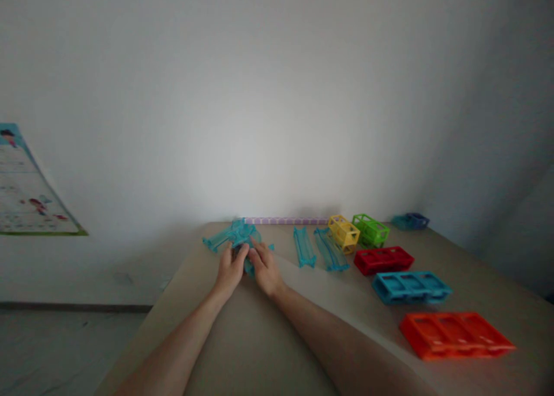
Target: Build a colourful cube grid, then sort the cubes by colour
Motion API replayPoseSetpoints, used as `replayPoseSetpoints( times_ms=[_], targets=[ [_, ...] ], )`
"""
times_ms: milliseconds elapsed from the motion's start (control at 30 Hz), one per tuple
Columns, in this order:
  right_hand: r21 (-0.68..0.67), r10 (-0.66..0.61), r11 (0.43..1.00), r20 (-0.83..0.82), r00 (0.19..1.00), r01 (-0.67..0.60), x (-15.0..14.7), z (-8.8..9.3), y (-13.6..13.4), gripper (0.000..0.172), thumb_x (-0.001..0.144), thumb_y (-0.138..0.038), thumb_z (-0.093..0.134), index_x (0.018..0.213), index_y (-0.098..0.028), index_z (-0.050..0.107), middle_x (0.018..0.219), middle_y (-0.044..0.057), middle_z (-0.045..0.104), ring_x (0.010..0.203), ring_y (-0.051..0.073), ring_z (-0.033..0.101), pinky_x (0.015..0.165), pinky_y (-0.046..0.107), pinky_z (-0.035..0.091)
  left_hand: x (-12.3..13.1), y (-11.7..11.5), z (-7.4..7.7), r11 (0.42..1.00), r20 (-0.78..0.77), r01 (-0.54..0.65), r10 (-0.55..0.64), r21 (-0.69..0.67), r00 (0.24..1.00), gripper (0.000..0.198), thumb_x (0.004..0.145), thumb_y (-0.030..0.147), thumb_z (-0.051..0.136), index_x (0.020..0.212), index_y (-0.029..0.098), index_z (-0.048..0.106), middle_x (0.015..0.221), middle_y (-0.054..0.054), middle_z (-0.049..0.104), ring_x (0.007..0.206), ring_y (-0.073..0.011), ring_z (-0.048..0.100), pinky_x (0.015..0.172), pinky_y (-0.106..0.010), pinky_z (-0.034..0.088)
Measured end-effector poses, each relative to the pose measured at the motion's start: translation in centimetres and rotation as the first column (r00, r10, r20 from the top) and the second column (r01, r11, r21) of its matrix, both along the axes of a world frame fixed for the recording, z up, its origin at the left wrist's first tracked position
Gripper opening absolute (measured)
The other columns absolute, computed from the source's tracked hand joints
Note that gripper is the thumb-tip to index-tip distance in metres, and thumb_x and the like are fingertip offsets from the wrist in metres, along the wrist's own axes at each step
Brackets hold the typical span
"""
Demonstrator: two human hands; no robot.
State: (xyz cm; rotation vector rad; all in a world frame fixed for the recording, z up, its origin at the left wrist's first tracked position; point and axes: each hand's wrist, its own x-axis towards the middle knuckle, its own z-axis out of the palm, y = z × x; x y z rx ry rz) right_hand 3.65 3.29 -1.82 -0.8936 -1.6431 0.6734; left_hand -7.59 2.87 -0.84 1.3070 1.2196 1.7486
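Both my hands meet near the far left part of the table. My left hand [231, 261] and my right hand [264, 263] have their fingers curled around a small translucent blue plastic piece [249, 267], mostly hidden by the fingers. A dark bit and a reddish bit also show between them, too small to name. Just beyond the fingers lies a loose pile of translucent blue plastic track pieces [239, 230]. Right of my hands, two more such pieces lie flat and apart, a straight track piece [304, 247] and a wavy track piece [331, 249].
On the right of the table [242, 350] stand a yellow frame [344, 232], a green frame [371, 230], a red block [384, 260], a blue block [411, 286] and an orange block [454, 333]. Dark blue pieces [416, 220] sit at the far corner. A wall [277, 124] rises behind.
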Motion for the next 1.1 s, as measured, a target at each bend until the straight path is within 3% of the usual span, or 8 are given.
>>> replayPoseSetpoints(
  times_ms=[167, 300, 433, 533, 600, 833, 967, 1100],
  targets=[
    [0.03, 0.005, 1.0, 0.131, 0.991, -0.009, 0.5, 1.1, -1.3, 0.047, 0.089, -0.032, 0.049, 0.134, -0.019, 0.053, 0.104, 0.008, 0.063, 0.099, 0.02, 0.059, 0.093, 0.034, 0.045, -0.5, 0.4, -0.3, 0.999, -0.054, -0.047, 0.047, 0.001, 0.997, 0.03, 0.077, 0.046, 0.064, 0.087, 0.017, 0.065, 0.074, -0.004, 0.066, 0.069, -0.0179, 0.063, 0.062, -0.026, 0.051],
    [0.135, -0.248, 0.963, 0.092, 0.964, 0.235, 1.1, 1.6, -0.8, 0.049, 0.09, -0.025, 0.044, 0.138, -0.017, 0.049, 0.098, 0.009, 0.061, 0.093, 0.02, 0.06, 0.087, 0.033, 0.048, -1.0, 0.7, -0.3, 0.996, -0.13, -0.035, 0.045, 0.081, 0.99, 0.028, 0.078, 0.042, 0.065, 0.092, 0.018, 0.068, 0.091, -0.007, 0.069, 0.088, -0.0214, 0.064, 0.075, -0.028, 0.052],
    [0.129, -0.599, 0.801, 0.199, 0.776, 0.585, 2.6, 1.9, 0.7, 0.052, 0.095, -0.035, 0.042, 0.142, -0.013, 0.041, 0.114, 0.019, 0.053, 0.097, 0.027, 0.061, 0.081, 0.039, 0.05, -1.2, 0.9, -0.6, 0.995, -0.386, 0.042, -0.002, 0.094, 0.923, 0.033, 0.072, 0.026, 0.071, 0.105, 0.023, 0.07, 0.117, -0.009, 0.065, 0.104, -0.0243, 0.061, 0.087, -0.033, 0.05],
    [0.129, -0.627, 0.755, 0.429, 0.65, 0.643, 3.6, 2.1, 1.5, 0.055, 0.094, -0.043, 0.048, 0.141, -0.015, 0.041, 0.125, 0.025, 0.046, 0.09, 0.029, 0.066, 0.067, 0.036, 0.052, -1.3, 1.0, -1.0, 0.994, -0.512, 0.102, -0.071, 0.032, 0.856, 0.05, 0.066, 0.014, 0.072, 0.114, 0.027, 0.067, 0.123, -0.007, 0.063, 0.109, -0.0248, 0.061, 0.092, -0.036, 0.048],
    [0.141, -0.609, 0.753, 0.519, 0.6, 0.642, 3.8, 2.3, 1.7, 0.055, 0.093, -0.044, 0.051, 0.139, -0.015, 0.043, 0.126, 0.025, 0.046, 0.088, 0.029, 0.068, 0.064, 0.033, 0.051, -1.4, 1.1, -1.2, 0.998, -0.513, 0.064, -0.049, 0.011, 0.857, 0.05, 0.063, 0.011, 0.073, 0.111, 0.027, 0.069, 0.116, -0.007, 0.066, 0.103, -0.0248, 0.063, 0.09, -0.036, 0.047],
    [0.1, -0.573, 0.718, 0.647, 0.504, 0.688, 3.9, 2.0, 2.1, 0.047, 0.088, -0.045, 0.061, 0.122, -0.012, 0.056, 0.121, 0.026, 0.05, 0.082, 0.028, 0.07, 0.064, 0.033, 0.052, -2.9, 1.3, -0.4, 0.991, -0.4, -0.133, 0.128, 0.018, 0.908, 0.004, 0.072, 0.026, 0.072, 0.076, 0.023, 0.072, 0.079, -0.005, 0.07, 0.068, -0.0201, 0.064, 0.064, -0.027, 0.047],
    [0.107, -0.583, 0.7, 0.656, 0.479, 0.707, 4.0, 1.6, 1.9, 0.037, 0.088, -0.034, 0.061, 0.118, -0.013, 0.058, 0.118, 0.026, 0.053, 0.088, 0.03, 0.066, 0.064, 0.036, 0.052, -2.9, 1.1, -0.4, 0.976, -0.318, -0.217, 0.2, -0.02, 0.927, 0.017, 0.081, 0.036, 0.06, 0.078, 0.021, 0.067, 0.073, -0.003, 0.069, 0.035, -0.0103, 0.044, 0.041, -0.022, 0.032],
    [0.173, -0.611, 0.71, 0.634, 0.474, 0.683, 3.8, 1.9, 1.0, 0.036, 0.09, -0.016, 0.049, 0.125, -0.011, 0.054, 0.128, 0.03, 0.047, 0.109, 0.035, 0.054, 0.077, 0.043, 0.049, -3.2, 1.8, -0.9, 0.95, -0.215, -0.31, 0.293, -0.048, 0.932, 0.02, 0.08, 0.038, 0.058, 0.072, 0.02, 0.063, 0.056, 0.001, 0.058, 0.036, -0.0109, 0.043, 0.04, -0.021, 0.029]
  ],
)
